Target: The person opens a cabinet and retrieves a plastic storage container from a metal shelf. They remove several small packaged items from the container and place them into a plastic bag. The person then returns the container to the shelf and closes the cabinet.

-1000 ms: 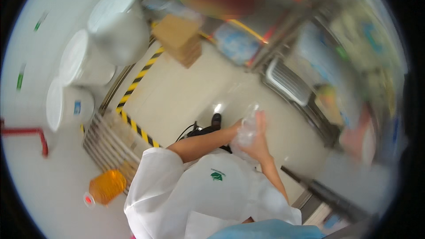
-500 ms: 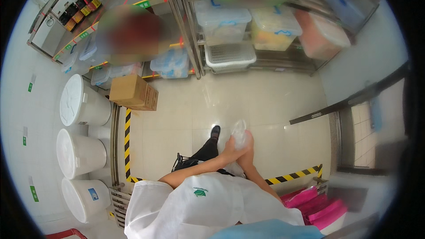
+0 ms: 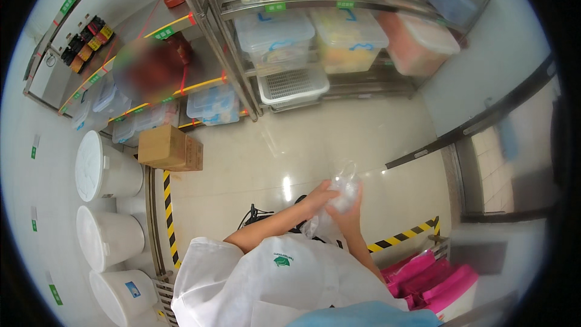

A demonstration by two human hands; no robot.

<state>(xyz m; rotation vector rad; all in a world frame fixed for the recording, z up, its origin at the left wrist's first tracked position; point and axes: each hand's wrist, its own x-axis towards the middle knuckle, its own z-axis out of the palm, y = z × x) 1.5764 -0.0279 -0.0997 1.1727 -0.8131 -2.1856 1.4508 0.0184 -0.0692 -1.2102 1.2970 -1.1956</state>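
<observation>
My left hand [image 3: 319, 197] and my right hand [image 3: 350, 217] come together in front of my body, around a crumpled clear plastic bundle [image 3: 345, 191]. The left fingers curl against its near left side. Along its right side runs the right hand, with the thumb across the near part. A thin, see-through loop stands up from the far end. I cannot make out what, if anything, is inside the plastic. More translucent plastic [image 3: 321, 227] hangs below the left wrist, close to my white shirt [image 3: 242, 275].
Metal shelving [image 3: 212, 30] with lidded clear boxes [image 3: 275, 39] stands ahead. White lidded tubs [image 3: 109, 239] line the left, beside a cardboard box [image 3: 169, 147]. An open doorway [image 3: 499, 175] is at right, pink packages [image 3: 433, 281] at lower right. Black-yellow tape [image 3: 170, 218] marks the floor.
My view has turned and moved, so the shelves sit further left. Both hands and the clear bundle have shifted slightly right in view. The bundle stays between them.
</observation>
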